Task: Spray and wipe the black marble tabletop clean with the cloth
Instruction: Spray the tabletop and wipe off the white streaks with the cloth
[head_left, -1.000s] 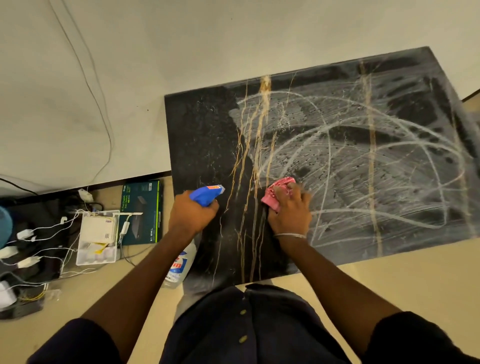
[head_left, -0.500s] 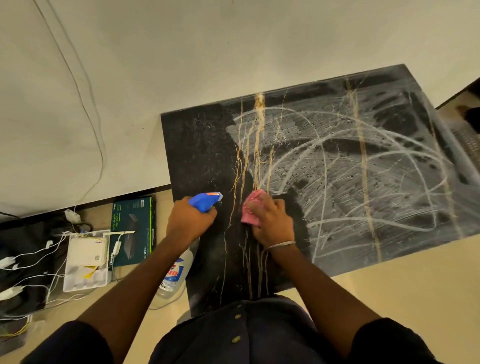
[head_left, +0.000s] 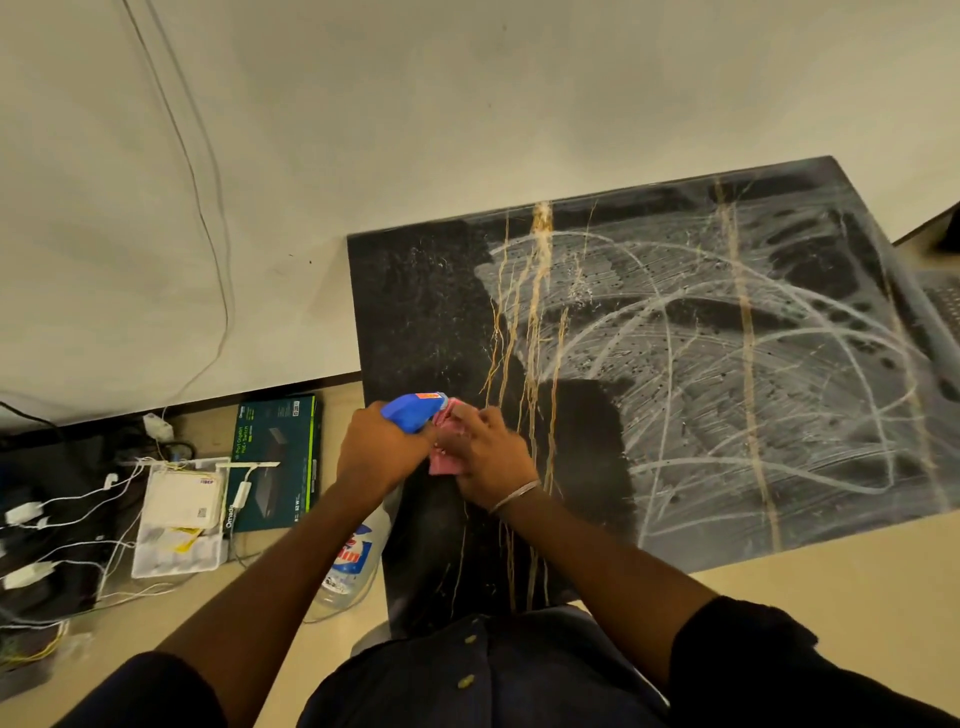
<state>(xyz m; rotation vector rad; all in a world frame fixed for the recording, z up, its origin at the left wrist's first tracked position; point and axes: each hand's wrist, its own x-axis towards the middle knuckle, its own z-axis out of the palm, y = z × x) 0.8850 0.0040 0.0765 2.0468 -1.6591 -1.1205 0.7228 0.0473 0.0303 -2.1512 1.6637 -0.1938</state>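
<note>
The black marble tabletop (head_left: 426, 312) with gold veins fills the right of the head view; its right part is covered in white smeared streaks, its left strip is dark. My left hand (head_left: 376, 452) grips the blue trigger head of a clear spray bottle (head_left: 353, 561) at the table's left front edge. My right hand (head_left: 488, 452) holds a crumpled pink cloth (head_left: 444, 462) on the marble, right beside the left hand and the blue nozzle (head_left: 415, 408). Most of the cloth is hidden under my fingers.
On the floor to the left lie a dark green box (head_left: 275, 462), a white tray with a white device (head_left: 179, 514) and tangled white cables with plugs (head_left: 31, 519). A pale wall (head_left: 467, 104) borders the table's far edge. Beige floor (head_left: 831, 582) lies at right front.
My right hand has dragged the pink cloth leftwards across the marble until it meets the left hand with the sprayer. The wiped dark patch near the front has widened. The view has shifted.
</note>
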